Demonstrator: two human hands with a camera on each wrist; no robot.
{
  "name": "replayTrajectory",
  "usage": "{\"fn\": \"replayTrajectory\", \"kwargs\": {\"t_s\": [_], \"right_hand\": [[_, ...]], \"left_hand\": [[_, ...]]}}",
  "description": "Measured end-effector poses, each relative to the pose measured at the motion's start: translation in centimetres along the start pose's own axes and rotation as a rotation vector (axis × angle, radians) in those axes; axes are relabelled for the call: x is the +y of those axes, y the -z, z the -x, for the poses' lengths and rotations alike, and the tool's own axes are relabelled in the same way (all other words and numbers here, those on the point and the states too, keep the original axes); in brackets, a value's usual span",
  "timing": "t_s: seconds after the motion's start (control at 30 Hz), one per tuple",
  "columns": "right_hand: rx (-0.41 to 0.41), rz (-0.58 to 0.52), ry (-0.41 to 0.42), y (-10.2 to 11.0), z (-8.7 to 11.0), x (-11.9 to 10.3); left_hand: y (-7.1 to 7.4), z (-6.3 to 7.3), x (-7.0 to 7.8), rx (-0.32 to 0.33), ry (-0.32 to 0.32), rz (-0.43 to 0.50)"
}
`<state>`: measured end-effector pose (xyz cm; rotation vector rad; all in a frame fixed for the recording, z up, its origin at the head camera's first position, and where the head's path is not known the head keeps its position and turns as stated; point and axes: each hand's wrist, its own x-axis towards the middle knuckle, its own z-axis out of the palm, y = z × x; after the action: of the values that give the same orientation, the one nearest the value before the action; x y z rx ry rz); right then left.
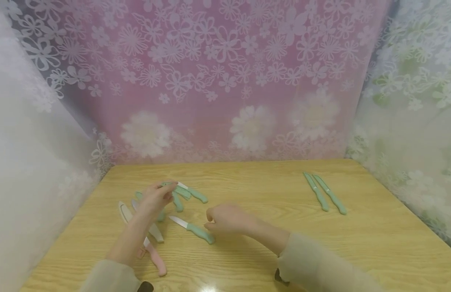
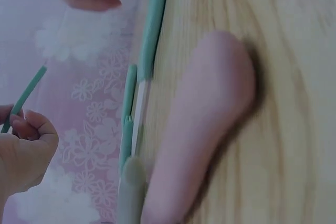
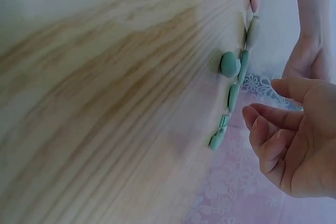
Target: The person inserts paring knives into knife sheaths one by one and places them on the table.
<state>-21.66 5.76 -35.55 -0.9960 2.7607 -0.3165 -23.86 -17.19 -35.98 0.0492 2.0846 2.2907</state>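
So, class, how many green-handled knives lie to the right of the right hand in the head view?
2. The first knife lies nearer the right hand; the second knife lies beside it, nearer the table's right edge. None seems hidden there.

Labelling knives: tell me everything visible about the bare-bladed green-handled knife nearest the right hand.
The green-handled knife has a short, pale, pointed blade, uncovered, and a smooth, curved, mint-green handle that looks like plastic. It lies on the wood-grain table, tip toward the far left, handle end toward the near right. The right hand is close by the handle, apparently not touching it.
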Motion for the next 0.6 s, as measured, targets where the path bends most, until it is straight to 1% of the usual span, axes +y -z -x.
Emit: {"fn": "replayTrajectory", "kwargs": {"t_s": [0.1,0.2,0.3,0.37,0.47,0.6], "right_hand": [[-0.016,0.005,0.014,-0.1,-0.5,-0.3],[-0.051,0.033,0.036,-0.5,-1.0,-0.5],[-0.077,0.108,0.037,-0.8,-1.5,-1.0],[-0.084,0.133,0.031,-1.1,-1.7,-1.3],[-0.080,0.141,0.023,-1.4,-1.9,-1.9],[-0.064,0.183,0.030,-1.8,-2.1,-2.2]], "left_hand": [[-0.7,-0.3,0.0,0.029,0.032,0.098],[-1.4,-0.6,0.0,0.052,0.058,0.152],[-2.2,-0.8,0.0,0.051,0.072,0.197],[-2.6,-0.8,0.1,0.057,0.086,0.221],[-3.1,-0.9,0.1,0.069,0.107,0.219],[-3.5,-0.9,0.1,0.047,0.128,0.169]]}}
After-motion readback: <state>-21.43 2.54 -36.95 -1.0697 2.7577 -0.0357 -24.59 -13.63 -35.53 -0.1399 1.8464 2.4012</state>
